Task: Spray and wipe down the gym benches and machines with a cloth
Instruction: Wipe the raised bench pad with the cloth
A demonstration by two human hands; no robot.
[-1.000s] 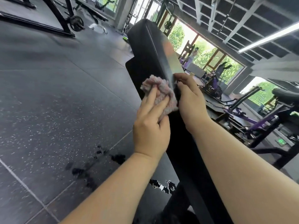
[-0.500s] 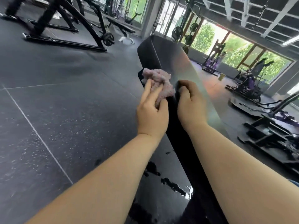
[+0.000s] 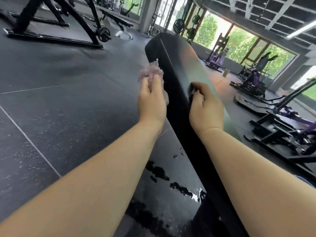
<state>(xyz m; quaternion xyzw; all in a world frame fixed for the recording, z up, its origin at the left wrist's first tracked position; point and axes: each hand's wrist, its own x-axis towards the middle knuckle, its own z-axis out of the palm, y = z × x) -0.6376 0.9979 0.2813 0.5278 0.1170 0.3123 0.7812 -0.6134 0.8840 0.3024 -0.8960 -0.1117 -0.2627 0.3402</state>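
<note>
A long black padded bench (image 3: 179,65) runs away from me up the middle of the view, its top glossy with reflections. My left hand (image 3: 151,101) grips a crumpled pink cloth (image 3: 150,73) and holds it against the bench's left side face. My right hand (image 3: 205,103) rests on the bench's top edge with its fingers curled over the edge. No spray bottle is in view.
Wet dark splashes (image 3: 181,189) lie on the rubber floor by the bench's near end. A black rack frame (image 3: 56,28) stands at the back left, purple machines (image 3: 282,120) crowd the right, and weight plates (image 3: 178,25) hang by the windows.
My left hand has slid the cloth farther along the bench's left side, away from my right hand. The view has tilted and swung, showing more of the floor and rack.
</note>
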